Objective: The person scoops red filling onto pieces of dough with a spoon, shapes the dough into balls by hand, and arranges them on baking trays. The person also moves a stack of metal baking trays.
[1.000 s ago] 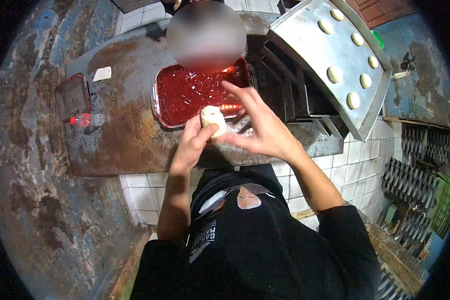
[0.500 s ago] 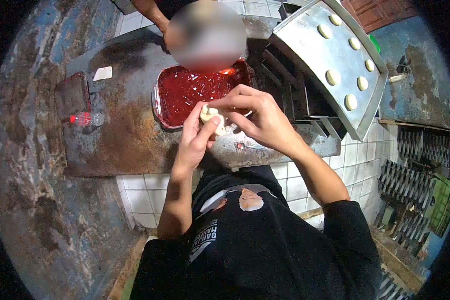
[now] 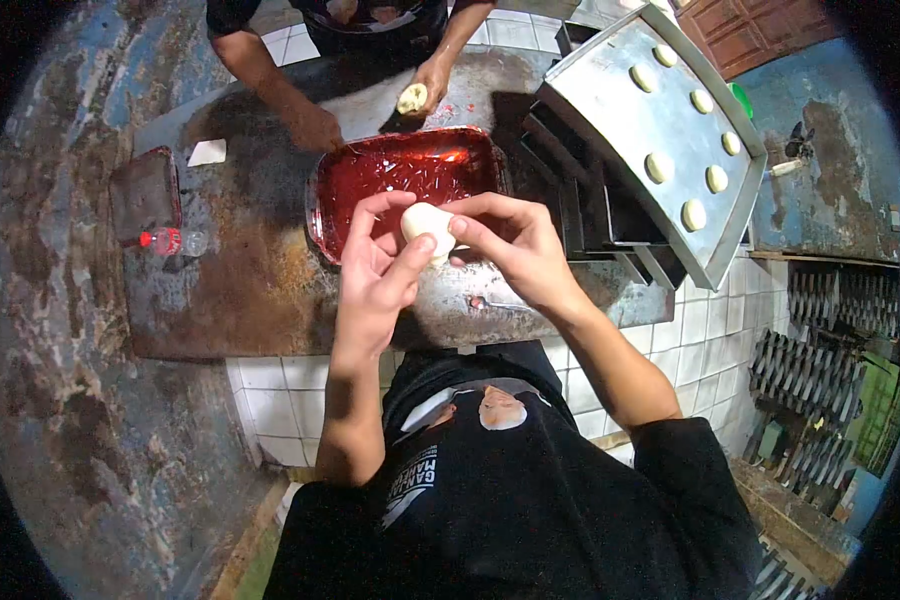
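A smooth, pale dough ball (image 3: 427, 226) is held between my two hands above the near rim of the red-filled tray. My left hand (image 3: 378, 270) supports it from the left, thumb pressed on its front. From the right, my right hand (image 3: 518, 245) pinches it with thumb and fingers. Behind it lies the metal tray of glossy red filling (image 3: 370, 182). Beneath my hands, a thin metal utensil (image 3: 500, 304) with a red smear on its end rests on the table.
Across the table a co-worker's hand (image 3: 433, 82) holds an opened dough piece (image 3: 412, 98); their other hand (image 3: 315, 130) is at the filling tray. At right, a baking tray (image 3: 610, 110) with several dough balls sits on stacked trays. A red-capped bottle (image 3: 170, 240) lies at left.
The dough in my hands has gone from a folded, uneven lump to a smooth round ball. My right hand has closed in on it. The co-worker's hands and dough now show beyond the tray.
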The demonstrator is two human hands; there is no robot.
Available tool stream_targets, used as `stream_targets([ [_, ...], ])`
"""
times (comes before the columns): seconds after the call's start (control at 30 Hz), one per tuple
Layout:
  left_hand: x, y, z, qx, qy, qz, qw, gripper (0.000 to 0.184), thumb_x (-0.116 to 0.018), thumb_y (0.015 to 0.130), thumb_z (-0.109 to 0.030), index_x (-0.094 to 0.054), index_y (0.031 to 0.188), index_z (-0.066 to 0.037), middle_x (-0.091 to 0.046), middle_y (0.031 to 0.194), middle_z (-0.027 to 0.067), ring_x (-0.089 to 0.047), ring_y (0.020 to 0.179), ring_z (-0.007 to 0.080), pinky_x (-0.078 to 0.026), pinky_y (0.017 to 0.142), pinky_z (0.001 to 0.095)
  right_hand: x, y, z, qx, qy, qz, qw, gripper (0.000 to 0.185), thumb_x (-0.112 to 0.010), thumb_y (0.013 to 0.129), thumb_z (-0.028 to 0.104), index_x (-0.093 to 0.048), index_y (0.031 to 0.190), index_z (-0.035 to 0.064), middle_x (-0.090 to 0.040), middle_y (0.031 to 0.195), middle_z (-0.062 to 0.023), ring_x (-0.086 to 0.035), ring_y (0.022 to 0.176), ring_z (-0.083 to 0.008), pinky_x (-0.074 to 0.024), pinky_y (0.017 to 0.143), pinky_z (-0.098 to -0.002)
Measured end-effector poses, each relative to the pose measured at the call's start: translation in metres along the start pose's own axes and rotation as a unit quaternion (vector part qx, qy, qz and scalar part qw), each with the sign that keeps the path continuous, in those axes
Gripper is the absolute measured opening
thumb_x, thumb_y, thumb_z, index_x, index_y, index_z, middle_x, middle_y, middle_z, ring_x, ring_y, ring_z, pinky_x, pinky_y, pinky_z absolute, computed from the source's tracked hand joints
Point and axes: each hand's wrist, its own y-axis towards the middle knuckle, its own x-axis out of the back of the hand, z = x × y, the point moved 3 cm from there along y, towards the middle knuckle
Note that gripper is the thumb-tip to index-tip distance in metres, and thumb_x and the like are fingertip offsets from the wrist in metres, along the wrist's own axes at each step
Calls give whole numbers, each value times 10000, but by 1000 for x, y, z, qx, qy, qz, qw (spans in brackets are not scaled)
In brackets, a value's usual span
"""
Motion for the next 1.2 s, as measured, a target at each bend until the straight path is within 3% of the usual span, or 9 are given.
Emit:
stream_targets([
  [0.1,-3,8,-11,-149,194,-41,969,315,-721,927,-77,-577,1203,-25,-631,963,55,-606,823,82,-498,728,220,-13,-18,-9,-238,324,-6,916,286,-716,971,156,-638,1235,79,-705,1106,-33,-707,952,-127,-600,727,-271],
  [0.2,-32,11,-24,-234,201,-11,951,305,-714,879,-41,-576,1150,-21,-631,1006,71,-626,885,113,-511,784,253,-34,-29,-11,-142,447,18,883,340,-747,929,89,-548,1204,97,-653,1162,-30,-686,962,-132,-624,564,-222],
  [0.37,-87,21,-5,-196,83,102,972,310,-678,827,1,-534,1101,-23,-660,1070,136,-642,978,159,-481,1054,373,-11,-29,-5,61,252,-253,932,362,-808,844,65,-692,1176,-24,-717,1098,-48,-649,1016,-113,-512,942,-290],
  [0.57,-117,22,-15,-302,7,123,945,539,-693,776,20,-387,1214,-48,-654,927,78,-731,1003,267,-340,1198,497,40,-41,33,74,181,-47,980,293,-745,875,112,-708,1111,-58,-744,1051,-72,-669,1010,-123,-522,925,-296],
  [0.73,-169,22,3,-322,45,198,925,651,-769,765,-9,-303,1216,-71,-626,876,33,-724,984,222,-395,1145,479,60,-54,46,146,111,-259,948,318,-751,801,119,-719,1055,-69,-759,928,-109,-692,845,-132,-543,808,-293],
  [0.87,-159,40,16,-247,82,81,962,578,-763,771,44,-375,1191,-45,-494,1030,73,-577,817,112,-498,799,285,126,-56,81,73,-93,102,988,151,-755,896,89,-756,1012,-8,-739,861,-140,-728,865,-184,-559,783,-326],
  [0.97,-171,81,33,-384,323,56,863,478,-741,769,61,-461,1146,-32,-444,1070,61,-517,869,134,-458,798,217,183,-67,100,-17,-148,-8,989,344,-830,843,96,-732,1160,7,-730,1095,-85,-693,1054,-181,-564,902,-317],
  [1.0,-184,92,43,-449,399,80,795,505,-783,782,22,-472,1175,-46,-559,1030,97,-638,845,188,-515,757,256,197,-63,106,17,-170,-11,985,443,-859,817,109,-712,1225,19,-712,1177,-84,-677,1102,-178,-564,913,-314],
  [1.2,-269,165,111,-327,337,191,862,702,-883,806,-415,-416,1193,-61,-753,877,173,-779,872,301,-616,697,389,283,-45,98,57,-256,-64,963,528,-915,746,188,-715,1209,34,-693,1094,-97,-692,1018,-198,-588,840,-332],
])
